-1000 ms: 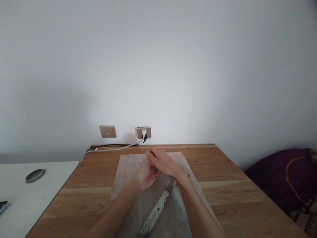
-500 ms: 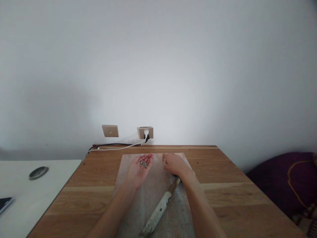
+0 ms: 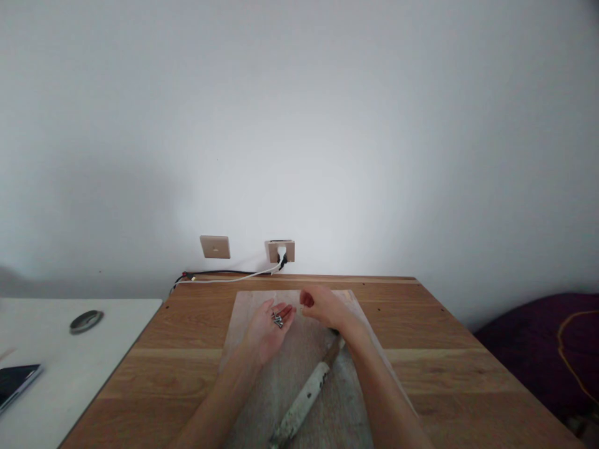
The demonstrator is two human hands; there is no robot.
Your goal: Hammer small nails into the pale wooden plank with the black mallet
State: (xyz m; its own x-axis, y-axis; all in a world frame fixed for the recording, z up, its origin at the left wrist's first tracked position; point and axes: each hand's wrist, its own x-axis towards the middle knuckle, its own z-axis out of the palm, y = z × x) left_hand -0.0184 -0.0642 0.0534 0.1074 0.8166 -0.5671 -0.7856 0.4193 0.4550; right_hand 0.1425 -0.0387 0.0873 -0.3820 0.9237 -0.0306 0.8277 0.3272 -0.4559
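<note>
My left hand is turned palm up over a wooden board, its fingers slightly cupped around several small silvery nails. Close to its fingertips is my right hand, the thumb and fingers curled together in a pinch. Whatever is in that pinch is too small to make out. Below both hands, a tool with a worn, white-painted handle lies slantwise on the board. Its far end, brown and then dark, passes under my right wrist, so its head is hidden.
The board rests on a brown wooden table. A white surface at the left holds a round grey object and a dark flat device. Cables run along the back to a wall socket. Purple fabric is at right.
My right hand has come closer to my left and its fingers have lifted from the board. The nails have shifted toward the left fingers. The view has turned slightly left.
</note>
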